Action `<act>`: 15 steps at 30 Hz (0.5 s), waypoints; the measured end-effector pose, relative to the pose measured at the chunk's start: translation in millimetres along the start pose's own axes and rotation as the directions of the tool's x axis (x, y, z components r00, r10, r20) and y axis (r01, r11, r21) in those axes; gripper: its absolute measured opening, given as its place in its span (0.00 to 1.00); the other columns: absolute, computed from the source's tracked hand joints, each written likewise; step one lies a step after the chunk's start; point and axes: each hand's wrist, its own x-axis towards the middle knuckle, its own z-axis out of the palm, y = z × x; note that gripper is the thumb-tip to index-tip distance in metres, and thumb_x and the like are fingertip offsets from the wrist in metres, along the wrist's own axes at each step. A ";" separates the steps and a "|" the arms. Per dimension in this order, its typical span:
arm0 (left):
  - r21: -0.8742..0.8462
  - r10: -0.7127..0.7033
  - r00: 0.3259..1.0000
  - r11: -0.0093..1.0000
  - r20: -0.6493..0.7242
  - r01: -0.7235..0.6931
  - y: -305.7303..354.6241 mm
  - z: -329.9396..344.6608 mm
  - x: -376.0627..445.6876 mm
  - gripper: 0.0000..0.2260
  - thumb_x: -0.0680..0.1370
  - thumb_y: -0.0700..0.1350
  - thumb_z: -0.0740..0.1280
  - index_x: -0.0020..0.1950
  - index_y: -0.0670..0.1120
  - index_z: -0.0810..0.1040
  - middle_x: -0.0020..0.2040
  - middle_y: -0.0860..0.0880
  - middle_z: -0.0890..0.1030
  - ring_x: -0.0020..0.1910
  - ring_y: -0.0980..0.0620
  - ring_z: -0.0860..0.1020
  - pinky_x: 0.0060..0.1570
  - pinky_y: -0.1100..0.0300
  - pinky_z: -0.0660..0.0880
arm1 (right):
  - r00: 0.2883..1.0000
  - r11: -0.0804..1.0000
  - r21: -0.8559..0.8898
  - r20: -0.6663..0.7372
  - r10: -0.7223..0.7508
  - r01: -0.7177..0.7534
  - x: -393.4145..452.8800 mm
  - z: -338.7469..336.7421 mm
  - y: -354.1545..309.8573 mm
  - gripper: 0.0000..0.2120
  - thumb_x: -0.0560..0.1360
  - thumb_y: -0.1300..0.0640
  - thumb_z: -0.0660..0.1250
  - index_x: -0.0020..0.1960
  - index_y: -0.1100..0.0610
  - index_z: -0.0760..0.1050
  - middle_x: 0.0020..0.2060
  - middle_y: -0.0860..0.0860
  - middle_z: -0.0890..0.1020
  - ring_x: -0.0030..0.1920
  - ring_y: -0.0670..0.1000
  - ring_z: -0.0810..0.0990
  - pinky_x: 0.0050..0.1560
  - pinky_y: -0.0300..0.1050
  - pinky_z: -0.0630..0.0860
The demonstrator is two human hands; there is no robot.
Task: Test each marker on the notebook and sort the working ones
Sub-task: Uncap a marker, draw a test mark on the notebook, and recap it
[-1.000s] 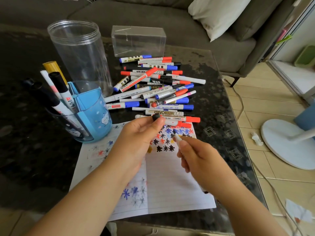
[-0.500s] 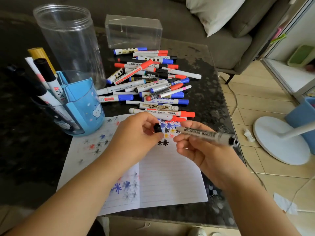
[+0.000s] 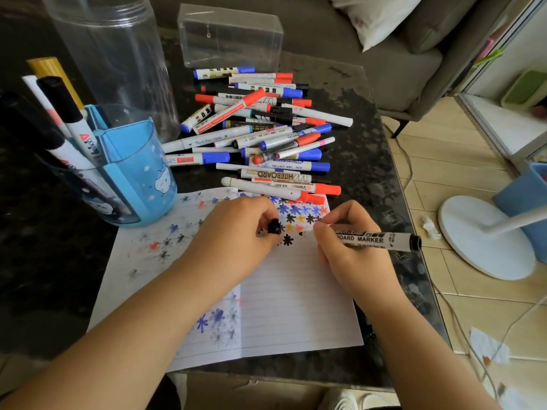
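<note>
So the right hand [image 3: 352, 250] is pinching a black marker [image 3: 376, 240] pen-style, tip down on the notebook [image 3: 296, 306] beside the doodle stars, ready to scribble. The left hand [image 3: 236, 232] has its fingers curled round the cap [image 3: 274, 226], probably so it can go straight back on. The untested pile [image 3: 260, 134] sits just behind.
</note>
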 end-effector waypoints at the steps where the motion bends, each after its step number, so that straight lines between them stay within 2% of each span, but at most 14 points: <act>1: 0.017 0.003 1.000 1.000 0.001 -0.003 -0.3 0.8 0.4 0.07 0.71 0.43 0.73 0.48 0.49 0.80 0.39 0.55 0.79 0.39 0.57 0.77 0.44 0.59 0.75 | 1.000 1.000 -0.002 -0.011 -0.017 0.017 0.5 0.9 1.9 0.09 0.74 0.59 0.67 0.40 0.61 0.69 0.26 0.53 0.72 0.26 0.50 0.66 0.25 0.41 0.62; 3: 0.050 0.010 1.000 0.999 0.004 -0.010 -1.1 2.1 1.1 0.07 0.71 0.44 0.73 0.48 0.49 0.80 0.40 0.55 0.80 0.40 0.56 0.77 0.44 0.59 0.75 | 0.997 0.998 -0.009 -0.047 -0.065 0.065 1.2 3.4 4.4 0.12 0.74 0.61 0.68 0.35 0.59 0.67 0.24 0.46 0.70 0.25 0.43 0.64 0.26 0.34 0.61; 6: 0.065 0.011 1.000 0.998 0.015 -0.012 -1.7 3.1 2.0 0.08 0.71 0.45 0.73 0.48 0.50 0.80 0.40 0.55 0.80 0.40 0.56 0.78 0.44 0.60 0.75 | 0.992 0.994 -0.017 -0.067 -0.107 0.106 2.1 5.9 7.7 0.17 0.74 0.64 0.67 0.32 0.56 0.64 0.23 0.43 0.67 0.24 0.41 0.63 0.26 0.30 0.59; 10: 0.077 0.016 1.000 0.997 0.018 -0.018 -2.4 4.3 2.9 0.07 0.71 0.45 0.73 0.47 0.50 0.80 0.39 0.55 0.80 0.39 0.56 0.77 0.43 0.59 0.75 | 0.991 0.991 -0.051 -0.051 -0.126 0.123 3.7 7.5 10.3 0.17 0.74 0.66 0.66 0.31 0.56 0.64 0.23 0.42 0.68 0.25 0.41 0.64 0.26 0.30 0.60; 15: 0.064 0.007 1.000 0.998 0.012 -0.008 -4.2 5.8 2.9 0.07 0.71 0.45 0.73 0.47 0.50 0.79 0.39 0.55 0.79 0.40 0.56 0.77 0.44 0.59 0.75 | 0.988 0.982 -0.127 -0.047 -0.149 0.142 2.8 8.6 12.0 0.16 0.73 0.65 0.67 0.32 0.61 0.63 0.24 0.46 0.67 0.26 0.43 0.62 0.26 0.34 0.58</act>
